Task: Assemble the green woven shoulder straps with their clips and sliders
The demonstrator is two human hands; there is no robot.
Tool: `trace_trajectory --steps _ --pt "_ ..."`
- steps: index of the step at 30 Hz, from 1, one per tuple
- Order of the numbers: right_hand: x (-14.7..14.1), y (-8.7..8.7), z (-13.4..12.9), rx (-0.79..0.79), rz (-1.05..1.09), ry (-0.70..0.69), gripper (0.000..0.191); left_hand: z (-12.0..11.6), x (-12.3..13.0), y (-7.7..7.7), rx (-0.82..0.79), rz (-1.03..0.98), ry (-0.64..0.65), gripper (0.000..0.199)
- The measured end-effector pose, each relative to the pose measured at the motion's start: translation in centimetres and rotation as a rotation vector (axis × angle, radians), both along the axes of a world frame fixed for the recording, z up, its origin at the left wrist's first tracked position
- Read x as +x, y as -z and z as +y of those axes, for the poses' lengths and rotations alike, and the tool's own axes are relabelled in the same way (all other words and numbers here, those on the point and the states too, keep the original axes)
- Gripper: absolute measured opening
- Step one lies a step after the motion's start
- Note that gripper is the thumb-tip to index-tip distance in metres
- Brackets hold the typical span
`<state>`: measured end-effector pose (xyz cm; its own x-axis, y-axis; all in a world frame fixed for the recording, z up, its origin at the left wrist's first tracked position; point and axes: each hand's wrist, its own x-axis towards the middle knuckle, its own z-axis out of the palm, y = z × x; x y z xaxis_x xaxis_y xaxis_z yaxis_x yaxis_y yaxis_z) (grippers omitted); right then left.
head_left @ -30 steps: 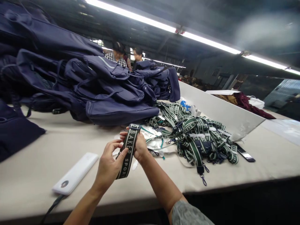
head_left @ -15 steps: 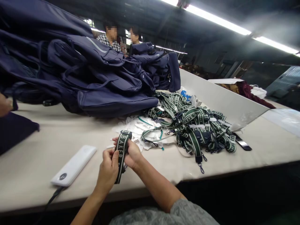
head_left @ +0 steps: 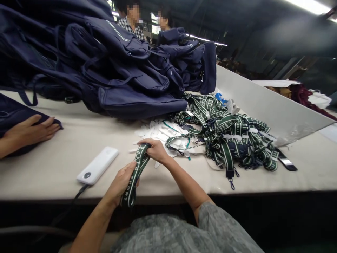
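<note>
A dark green webbing strap (head_left: 137,165) with white lettering is folded into a long loop between my two hands at the table's front edge. My left hand (head_left: 123,181) is closed around its lower part, with the looped end hanging below. At the upper end, my right hand (head_left: 156,150) grips the strap, fingers curled over the top. Just beyond lie white paper-like pieces (head_left: 151,130) in a loose heap. To the right rests a tangled pile of similar straps (head_left: 223,130), some with dark hooks on their ends.
Navy bags (head_left: 126,77) are piled high at the back left. A white power bank (head_left: 98,165) with a cable lies left of my hands. A co-worker's hand (head_left: 34,130) rests on navy fabric at far left. A white panel (head_left: 263,102) and a phone (head_left: 288,161) are at right.
The strap has been drawn out longer, and my right hand has turned over its upper end. My left hand has shifted lower on it. The co-worker's hand now lies flat on the navy fabric.
</note>
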<state>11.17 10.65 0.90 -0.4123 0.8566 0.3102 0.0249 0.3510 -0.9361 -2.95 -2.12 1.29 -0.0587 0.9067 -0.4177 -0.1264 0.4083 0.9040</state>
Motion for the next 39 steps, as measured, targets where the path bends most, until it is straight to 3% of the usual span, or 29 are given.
trace_trajectory --steps 3,11,18,21,23,25,28,30,32,35,37,39 --pt "-0.4 -1.0 0.2 -0.090 0.060 0.026 0.041 0.1 -0.5 -0.8 -0.026 -0.035 0.012 0.051" --pt "-3.0 -3.8 -0.7 -0.532 0.511 0.050 0.019 0.5 1.0 -3.0 0.164 -0.268 0.123 0.049" --pt "-3.9 -4.4 -0.8 -0.467 0.683 0.239 0.022 0.4 1.7 -3.5 0.247 -0.032 0.071 0.045" --pt "-4.1 -4.5 -0.4 -0.702 0.761 0.175 0.023 0.3 1.9 -3.3 0.229 -0.085 0.024 0.045" --pt "-3.8 -4.7 -0.3 -0.932 0.752 0.073 0.023 0.1 1.8 -2.9 0.199 -0.107 0.006 0.049" --pt "-2.9 -4.8 -0.8 -1.055 0.712 -0.074 0.024 -0.4 1.6 -2.4 0.163 -0.106 -0.023 0.050" --pt "-1.5 -4.7 -2.8 -1.015 0.677 -0.363 0.031 -1.1 1.4 -1.8 0.120 -0.067 -0.042 0.048" --pt "-1.1 -4.3 -4.5 -0.907 0.658 -0.439 0.037 -1.5 1.4 -1.6 0.112 -0.002 -0.030 0.046" --pt "-1.4 -3.5 -6.0 -0.786 0.619 -0.350 0.058 -1.7 1.6 -1.4 0.106 0.074 -0.025 0.046" --pt "-2.6 -2.0 -7.5 -0.709 0.595 -0.088 0.089 -2.0 2.1 -0.6 0.135 0.230 0.000 0.042" --pt "-3.1 -1.0 -7.9 -0.719 0.629 0.019 0.082 -2.4 2.6 0.1 0.186 0.409 0.017 0.037" --pt "-3.0 -0.4 -7.9 -0.737 0.711 0.020 0.070 -2.9 3.1 0.9 0.211 0.586 0.014 0.038"
